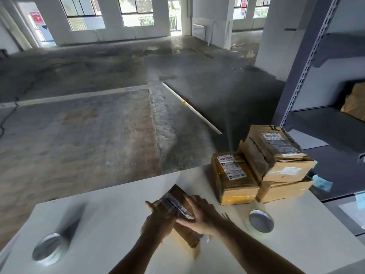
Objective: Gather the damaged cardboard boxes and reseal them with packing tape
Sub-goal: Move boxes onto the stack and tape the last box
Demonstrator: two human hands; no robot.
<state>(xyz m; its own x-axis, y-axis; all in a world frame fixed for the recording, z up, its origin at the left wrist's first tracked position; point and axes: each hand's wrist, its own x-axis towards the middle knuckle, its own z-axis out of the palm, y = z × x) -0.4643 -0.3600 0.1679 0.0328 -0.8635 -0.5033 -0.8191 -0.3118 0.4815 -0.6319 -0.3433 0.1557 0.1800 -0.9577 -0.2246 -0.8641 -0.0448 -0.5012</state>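
While motion blur smears the lower centre of the frame, both hands are clamped on a small cardboard box (178,196) over the white counter (110,218). The left hand (158,220) curls round its left side. The right hand (200,214) lies over its top and right edge, thumb underneath. The box is tilted; whether its lower end touches the counter, cannot tell.

Just right of the hands, a tape roll (261,220) lies flat. A second tape roll (49,249) sits at lower left, blurred.

Centre right: a labelled box (234,180) stands on the counter, touching a stack of two. The upper box (276,153) is crumpled and sits askew on the lower box (284,190).

A grey shelf rack (296,86) runs along the right edge.
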